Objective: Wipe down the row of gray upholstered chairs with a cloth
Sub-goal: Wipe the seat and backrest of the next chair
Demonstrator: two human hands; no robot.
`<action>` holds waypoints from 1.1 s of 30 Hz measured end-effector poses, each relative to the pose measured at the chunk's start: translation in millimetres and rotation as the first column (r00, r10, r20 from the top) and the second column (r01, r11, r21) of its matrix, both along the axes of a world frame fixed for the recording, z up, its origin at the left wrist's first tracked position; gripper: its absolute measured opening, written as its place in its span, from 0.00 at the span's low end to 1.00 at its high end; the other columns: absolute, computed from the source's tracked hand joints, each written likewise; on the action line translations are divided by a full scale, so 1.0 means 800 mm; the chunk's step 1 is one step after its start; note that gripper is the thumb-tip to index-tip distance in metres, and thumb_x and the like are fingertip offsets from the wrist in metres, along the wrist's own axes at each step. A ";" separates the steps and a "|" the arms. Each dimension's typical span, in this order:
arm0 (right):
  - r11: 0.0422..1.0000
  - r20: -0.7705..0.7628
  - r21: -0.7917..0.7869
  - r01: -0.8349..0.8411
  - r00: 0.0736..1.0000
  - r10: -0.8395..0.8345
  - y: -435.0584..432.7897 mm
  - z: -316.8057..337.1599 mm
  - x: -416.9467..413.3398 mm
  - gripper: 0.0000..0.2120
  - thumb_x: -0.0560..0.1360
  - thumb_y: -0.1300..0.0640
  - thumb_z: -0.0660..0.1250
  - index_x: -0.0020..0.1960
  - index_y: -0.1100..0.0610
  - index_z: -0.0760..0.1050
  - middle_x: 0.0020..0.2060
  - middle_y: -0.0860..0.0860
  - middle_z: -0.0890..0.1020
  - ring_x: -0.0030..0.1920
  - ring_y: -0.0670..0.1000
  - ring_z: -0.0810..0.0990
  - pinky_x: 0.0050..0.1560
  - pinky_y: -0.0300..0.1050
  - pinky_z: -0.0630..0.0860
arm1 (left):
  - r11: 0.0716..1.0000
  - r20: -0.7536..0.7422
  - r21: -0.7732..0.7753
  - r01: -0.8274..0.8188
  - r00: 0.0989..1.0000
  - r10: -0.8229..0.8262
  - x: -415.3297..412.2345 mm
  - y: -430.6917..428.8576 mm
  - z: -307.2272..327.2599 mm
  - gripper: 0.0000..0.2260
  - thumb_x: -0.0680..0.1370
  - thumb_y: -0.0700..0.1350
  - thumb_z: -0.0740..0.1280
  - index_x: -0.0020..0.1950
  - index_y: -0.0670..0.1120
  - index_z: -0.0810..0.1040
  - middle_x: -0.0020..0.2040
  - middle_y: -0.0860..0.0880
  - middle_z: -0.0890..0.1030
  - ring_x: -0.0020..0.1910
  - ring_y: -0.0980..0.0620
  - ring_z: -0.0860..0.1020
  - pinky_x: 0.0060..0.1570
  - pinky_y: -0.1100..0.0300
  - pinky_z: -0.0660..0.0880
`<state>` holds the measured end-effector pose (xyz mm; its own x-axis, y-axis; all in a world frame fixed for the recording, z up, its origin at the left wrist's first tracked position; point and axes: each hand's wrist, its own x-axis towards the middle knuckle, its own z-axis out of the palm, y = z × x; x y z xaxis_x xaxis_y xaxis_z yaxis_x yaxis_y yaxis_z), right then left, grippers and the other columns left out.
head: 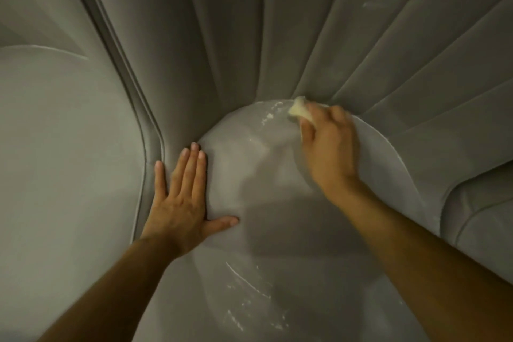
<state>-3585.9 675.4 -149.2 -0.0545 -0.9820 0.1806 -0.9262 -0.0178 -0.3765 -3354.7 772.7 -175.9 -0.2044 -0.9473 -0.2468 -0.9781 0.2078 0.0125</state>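
The left hand (183,203) lies flat, fingers spread, on the gray seat (249,175). The right hand (330,147) pinches a pale cloth (298,111) at the seat's back edge

At the centre, seat cushion (258,230), wrapped behind and on both sides by backrest (222,36). On the cushion's left edge, left hand (180,203) laid flat, fingertips up against the backrest wall. At the cushion's back right, right hand (330,147) holding cloth (298,111) at the seam between cushion and backrest. Left of the backrest's rim, close against it, neighbouring chair (55,147); at the far right, just beside the backrest, another chair (477,211)
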 end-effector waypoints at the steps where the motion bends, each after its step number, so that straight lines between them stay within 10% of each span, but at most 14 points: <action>1: 0.998 -0.015 0.032 0.046 0.999 -0.046 -0.009 -0.002 0.000 0.14 0.75 0.59 0.63 0.59 0.61 0.78 0.44 0.64 0.78 0.46 0.65 0.75 0.48 0.53 0.69 | 1.000 0.002 -0.004 0.002 1.000 -0.002 -0.001 0.000 -0.002 0.50 0.72 0.76 0.46 0.77 0.36 0.49 0.76 0.40 0.52 0.77 0.49 0.39 0.72 0.44 0.39; 8: 0.966 0.016 -0.007 0.259 0.966 -0.259 -0.033 -0.031 0.060 0.08 0.67 0.67 0.69 0.46 0.68 0.79 0.36 0.64 0.79 0.39 0.65 0.78 0.45 0.48 0.63 | 0.999 -0.011 -0.045 -0.005 1.000 0.005 -0.001 -0.004 -0.016 0.51 0.70 0.77 0.46 0.76 0.36 0.51 0.76 0.42 0.51 0.77 0.47 0.40 0.71 0.43 0.40; 14: 0.996 -0.047 -0.037 0.079 0.996 -0.081 -0.020 -0.032 0.099 0.09 0.63 0.64 0.69 0.44 0.63 0.81 0.35 0.60 0.79 0.38 0.61 0.78 0.42 0.48 0.61 | 0.999 -0.042 -0.044 0.001 0.999 -0.003 0.000 -0.003 -0.018 0.52 0.71 0.77 0.45 0.77 0.37 0.44 0.76 0.40 0.50 0.77 0.47 0.42 0.72 0.45 0.40; 24: 0.871 0.055 0.109 -0.479 0.878 0.476 0.065 -0.013 0.080 0.15 0.70 0.53 0.58 0.48 0.55 0.81 0.37 0.53 0.79 0.38 0.57 0.78 0.39 0.47 0.60 | 0.997 -0.192 0.071 -0.015 0.981 0.028 0.011 0.010 0.010 0.54 0.68 0.78 0.48 0.77 0.40 0.36 0.77 0.40 0.43 0.76 0.48 0.40 0.72 0.50 0.38; 29: 0.863 0.302 0.272 -0.425 0.890 0.343 0.075 0.023 0.041 0.17 0.76 0.52 0.62 0.57 0.61 0.79 0.46 0.60 0.81 0.46 0.62 0.80 0.50 0.48 0.70 | 0.976 -0.231 0.211 -0.047 0.968 0.097 0.008 0.019 0.027 0.54 0.62 0.80 0.45 0.70 0.47 0.21 0.74 0.47 0.30 0.71 0.55 0.26 0.71 0.48 0.32; 33: 0.816 0.164 0.470 -0.336 0.942 0.293 0.056 0.032 -0.003 0.18 0.81 0.55 0.56 0.69 0.56 0.69 0.58 0.57 0.70 0.59 0.58 0.70 0.55 0.39 0.64 | 0.954 -0.191 0.285 -0.093 0.970 0.152 -0.001 0.012 0.035 0.54 0.59 0.79 0.40 0.66 0.45 0.18 0.66 0.51 0.19 0.65 0.54 0.19 0.64 0.53 0.22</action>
<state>-3588.5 720.6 -123.7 0.2788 -0.9075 -0.3140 -0.8679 -0.0982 -0.4870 -3355.9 782.0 -148.0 -0.1655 -0.8710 -0.4626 -0.9652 0.0467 0.2574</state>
